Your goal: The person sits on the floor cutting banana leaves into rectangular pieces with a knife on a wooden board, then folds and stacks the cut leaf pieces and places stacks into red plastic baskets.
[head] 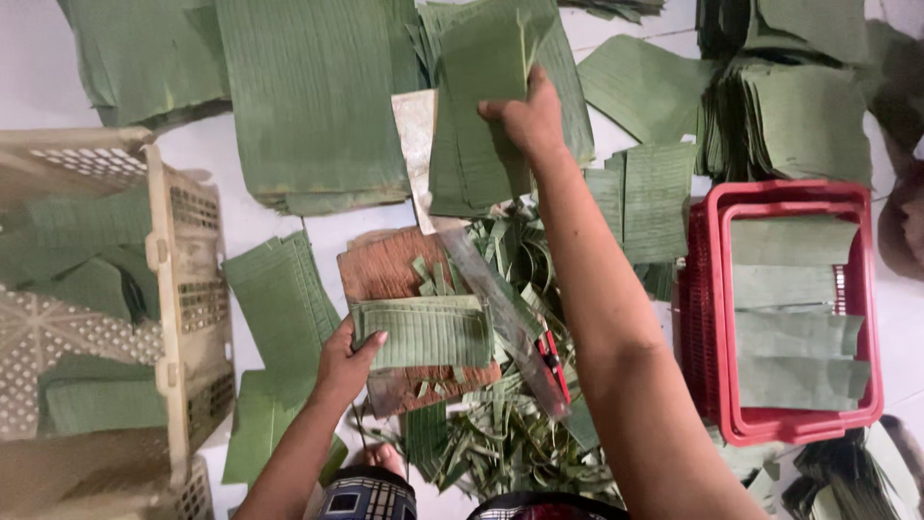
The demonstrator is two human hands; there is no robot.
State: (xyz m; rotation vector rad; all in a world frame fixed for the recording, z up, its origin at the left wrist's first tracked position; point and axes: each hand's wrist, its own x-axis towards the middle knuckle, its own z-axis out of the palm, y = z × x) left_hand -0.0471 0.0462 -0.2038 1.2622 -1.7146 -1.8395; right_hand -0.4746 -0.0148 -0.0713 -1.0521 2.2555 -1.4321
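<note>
Sitting over a white floor (289,226) strewn with banana leaves: at 9 o'clock a cream basket (188,289); the left hand (346,361) pinches a folded leaf stack (423,330) on a brown board (385,265). At 12 o'clock the right hand (527,120) grips a leaf sheet (476,106). At 3 o'clock, a red basket (707,318).
</note>
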